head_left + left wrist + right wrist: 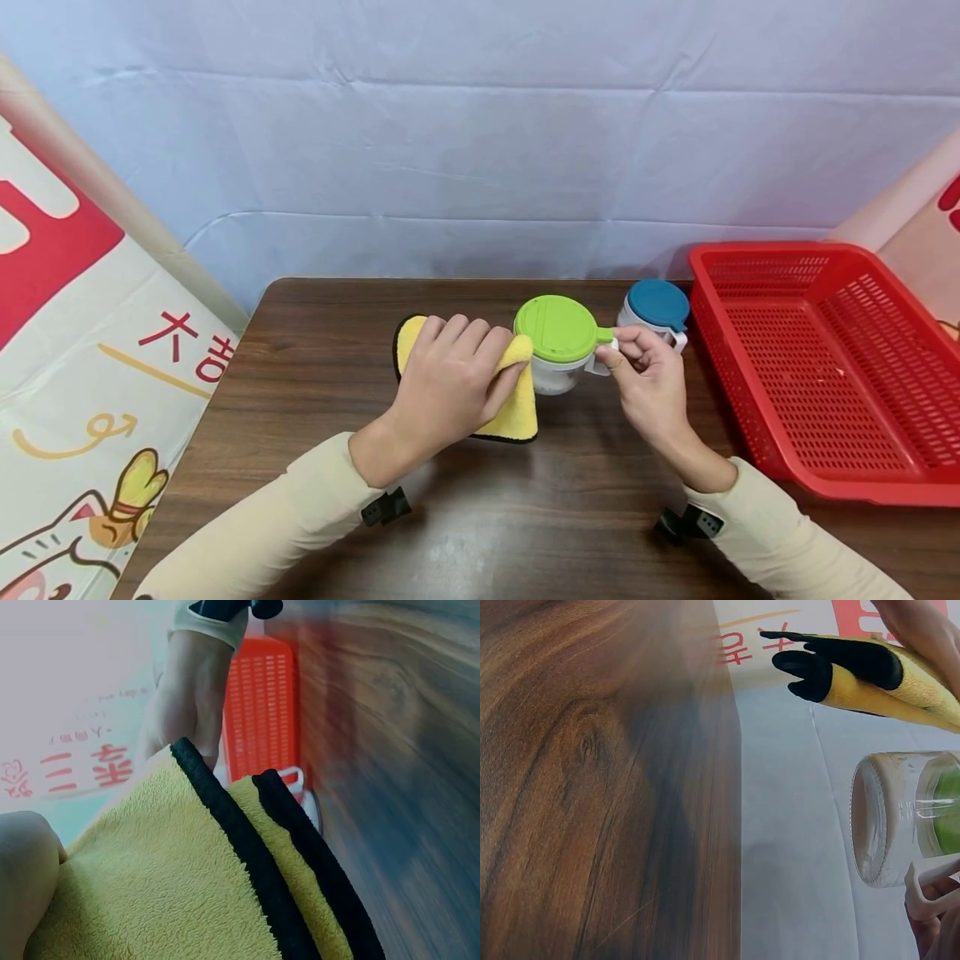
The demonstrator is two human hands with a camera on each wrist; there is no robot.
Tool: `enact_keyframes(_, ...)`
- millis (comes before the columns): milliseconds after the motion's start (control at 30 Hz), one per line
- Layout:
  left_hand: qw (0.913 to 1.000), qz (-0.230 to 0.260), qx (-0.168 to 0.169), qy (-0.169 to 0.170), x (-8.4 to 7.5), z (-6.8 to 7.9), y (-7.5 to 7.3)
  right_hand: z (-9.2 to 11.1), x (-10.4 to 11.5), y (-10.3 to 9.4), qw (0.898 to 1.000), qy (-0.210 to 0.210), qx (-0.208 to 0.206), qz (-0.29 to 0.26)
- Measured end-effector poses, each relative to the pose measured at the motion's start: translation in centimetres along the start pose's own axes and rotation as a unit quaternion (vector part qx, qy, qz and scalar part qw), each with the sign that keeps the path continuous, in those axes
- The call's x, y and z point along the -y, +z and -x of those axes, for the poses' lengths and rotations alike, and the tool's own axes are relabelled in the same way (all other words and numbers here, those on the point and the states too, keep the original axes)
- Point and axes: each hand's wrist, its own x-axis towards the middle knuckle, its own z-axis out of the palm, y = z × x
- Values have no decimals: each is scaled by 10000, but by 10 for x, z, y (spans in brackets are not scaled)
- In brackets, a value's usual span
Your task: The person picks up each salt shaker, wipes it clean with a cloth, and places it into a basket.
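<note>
Our left hand (453, 375) curls firmly around a folded yellow microfibre cloth (517, 408), while our right hand (648, 379) pinches the white handle (597, 365) of the green-lidded glass jar (557, 379). The jar appears raised off the wood-grain tabletop (315, 375), just beside the cloth; we cannot tell whether they touch. For good wiping, we judge, the handle wants a steady pinch and the cloth a flat, even press along the glass. Our left hand shows its back upward; both forearms reach in from the near corners. Beyond our right hand stand a blue-lidded jar (657, 302) and a red plastic basket (840, 375).
</note>
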Motion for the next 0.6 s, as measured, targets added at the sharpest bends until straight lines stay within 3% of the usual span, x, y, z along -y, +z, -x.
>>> enact_keyframes(200,9996,-14,-216,171,-10,-7,2,0,-1,2,10000,-17,27,-31)
enact_keyframes(600,9995,-34,-113,277,-46,-26,14,0,-4,1,9996,-63,17,-279)
